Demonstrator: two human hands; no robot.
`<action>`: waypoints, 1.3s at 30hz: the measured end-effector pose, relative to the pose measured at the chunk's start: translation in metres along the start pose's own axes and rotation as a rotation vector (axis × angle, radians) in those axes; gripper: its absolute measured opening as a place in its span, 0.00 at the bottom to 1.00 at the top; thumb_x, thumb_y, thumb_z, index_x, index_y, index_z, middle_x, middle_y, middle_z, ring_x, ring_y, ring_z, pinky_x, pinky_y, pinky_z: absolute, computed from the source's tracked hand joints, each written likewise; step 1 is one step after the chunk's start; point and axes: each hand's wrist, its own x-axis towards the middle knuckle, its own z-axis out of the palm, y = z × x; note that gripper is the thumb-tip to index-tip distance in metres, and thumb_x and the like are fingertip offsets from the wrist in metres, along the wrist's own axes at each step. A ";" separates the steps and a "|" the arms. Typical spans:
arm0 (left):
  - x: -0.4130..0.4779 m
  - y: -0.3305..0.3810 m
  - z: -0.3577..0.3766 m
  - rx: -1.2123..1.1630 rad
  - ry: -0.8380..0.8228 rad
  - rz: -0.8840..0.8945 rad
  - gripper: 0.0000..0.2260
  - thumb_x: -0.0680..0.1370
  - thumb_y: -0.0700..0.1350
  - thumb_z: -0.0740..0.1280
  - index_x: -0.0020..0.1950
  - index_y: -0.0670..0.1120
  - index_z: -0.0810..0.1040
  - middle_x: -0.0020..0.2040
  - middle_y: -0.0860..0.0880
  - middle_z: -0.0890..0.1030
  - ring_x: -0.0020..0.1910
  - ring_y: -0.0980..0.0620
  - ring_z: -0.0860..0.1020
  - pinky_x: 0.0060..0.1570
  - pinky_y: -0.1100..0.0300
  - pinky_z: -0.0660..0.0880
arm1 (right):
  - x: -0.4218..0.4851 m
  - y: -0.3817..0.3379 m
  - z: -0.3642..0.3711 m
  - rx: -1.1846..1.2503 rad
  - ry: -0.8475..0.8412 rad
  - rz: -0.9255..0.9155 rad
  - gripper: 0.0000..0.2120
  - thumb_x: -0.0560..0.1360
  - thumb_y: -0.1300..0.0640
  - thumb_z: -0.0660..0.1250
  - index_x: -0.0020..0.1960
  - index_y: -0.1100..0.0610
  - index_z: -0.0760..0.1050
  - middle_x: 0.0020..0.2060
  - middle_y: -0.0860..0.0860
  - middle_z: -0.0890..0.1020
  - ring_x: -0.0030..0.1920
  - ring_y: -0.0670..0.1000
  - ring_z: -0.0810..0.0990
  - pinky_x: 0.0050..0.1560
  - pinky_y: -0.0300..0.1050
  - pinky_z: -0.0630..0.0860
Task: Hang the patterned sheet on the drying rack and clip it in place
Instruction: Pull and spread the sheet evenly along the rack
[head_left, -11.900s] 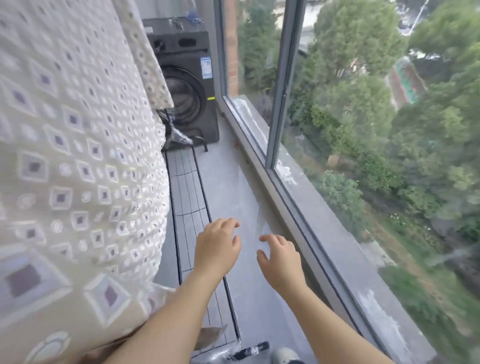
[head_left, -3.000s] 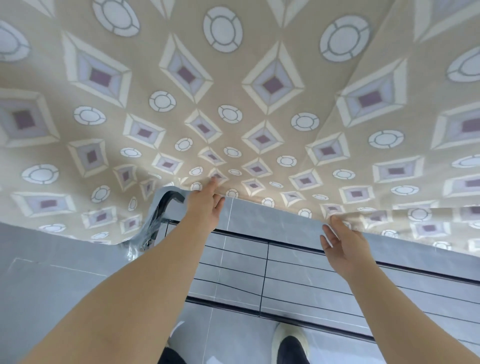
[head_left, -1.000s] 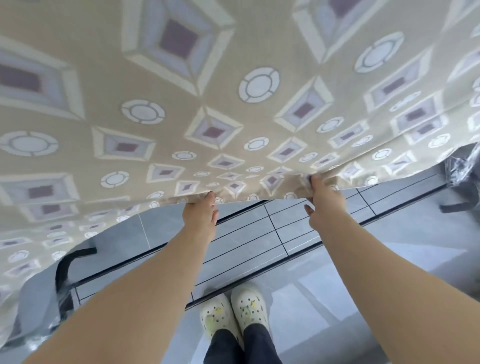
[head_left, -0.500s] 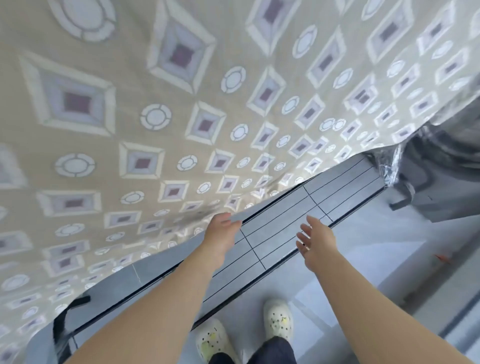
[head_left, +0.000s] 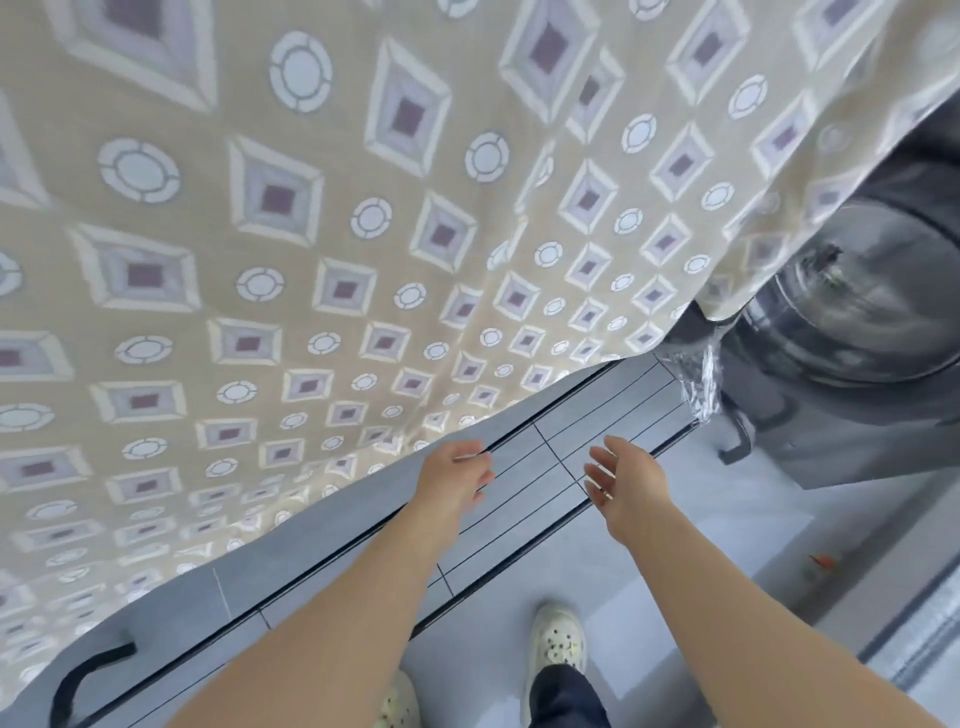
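Note:
The patterned sheet (head_left: 363, 249), beige with squares and rings, hangs down in front of me and fills the upper left of the view. Its lower hem runs diagonally from the bottom left up to the right. My left hand (head_left: 456, 475) is just under the hem with loosely curled fingers and holds nothing; whether it touches the cloth is unclear. My right hand (head_left: 626, 480) hovers to the right, clear of the sheet, fingers spread and empty. The drying rack and any clips are out of view.
A dark front-loading washing machine (head_left: 862, 322) stands at the right, partly behind the sheet's corner. A grey slatted panel with black lines (head_left: 524, 483) lies on the floor, crinkled plastic wrap (head_left: 701, 379) at its far end. My shoes (head_left: 558, 644) stand on grey tiles.
Both hands held the sheet's hem a second ago. The right hand has let go and opened, the left hand has dropped just under the hem. The view has swung right toward the washing machine.

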 end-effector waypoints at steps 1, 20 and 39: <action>0.001 0.009 0.011 -0.006 -0.006 0.010 0.06 0.77 0.39 0.64 0.53 0.47 0.74 0.43 0.51 0.76 0.39 0.55 0.77 0.39 0.64 0.72 | 0.003 -0.011 -0.005 0.004 0.002 -0.005 0.05 0.77 0.57 0.62 0.52 0.57 0.71 0.41 0.50 0.78 0.38 0.48 0.75 0.38 0.40 0.73; 0.042 0.104 0.161 0.265 -0.068 0.169 0.17 0.75 0.39 0.66 0.63 0.48 0.71 0.49 0.49 0.76 0.43 0.52 0.73 0.34 0.69 0.68 | 0.079 -0.149 -0.044 -0.087 0.142 -0.198 0.06 0.77 0.57 0.62 0.53 0.55 0.71 0.39 0.49 0.74 0.36 0.48 0.73 0.37 0.41 0.72; 0.063 0.193 0.296 0.188 0.527 0.184 0.14 0.79 0.50 0.60 0.46 0.42 0.79 0.41 0.42 0.79 0.54 0.38 0.77 0.58 0.46 0.71 | 0.112 -0.311 -0.066 -0.775 0.253 -0.962 0.15 0.77 0.50 0.62 0.54 0.60 0.75 0.48 0.57 0.81 0.51 0.61 0.78 0.50 0.56 0.75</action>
